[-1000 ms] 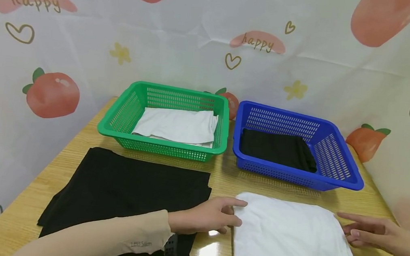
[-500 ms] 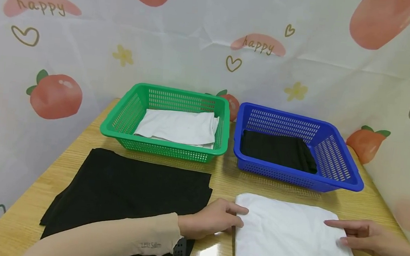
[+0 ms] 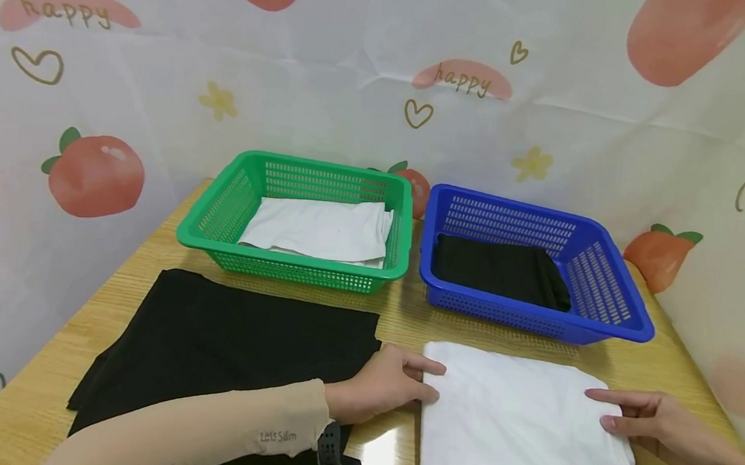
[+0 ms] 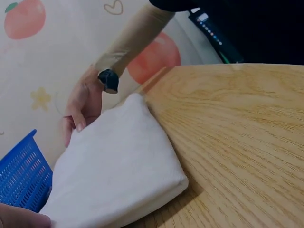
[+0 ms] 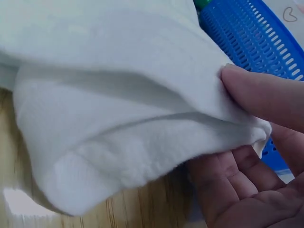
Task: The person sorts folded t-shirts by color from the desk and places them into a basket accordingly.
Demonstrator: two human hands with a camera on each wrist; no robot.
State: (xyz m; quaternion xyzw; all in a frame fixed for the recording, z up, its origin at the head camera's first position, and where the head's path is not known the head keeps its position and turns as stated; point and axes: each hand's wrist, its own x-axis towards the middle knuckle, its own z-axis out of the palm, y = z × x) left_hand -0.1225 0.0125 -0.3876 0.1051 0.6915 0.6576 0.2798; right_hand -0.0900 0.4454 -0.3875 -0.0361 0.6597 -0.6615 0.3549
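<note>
I see a folded white cloth lying at the near right of the table, with a hand at either side of it. The right hand pinches its right edge, thumb on top and fingers tucked beneath; the left hand has finger and thumb on the left edge, but whether it grips anything below I can't tell. The folding of this piece looks well along to me: it makes a thick, flat packet, though loose layers show at the right edge, and it is in neither basket. On the far side, the green basket holds a white bundle and the blue basket just beside it a black bundle, both folded, so those seem finished. A broad black cloth lies flat at the near left, and I'd count it as work left over. The beige sleeve covers part of it, and its near edge is hard to follow. The white cloth's near end runs out of the head view. How many pieces sit in each basket is unclear, since the top ones cover whatever is below.
</note>
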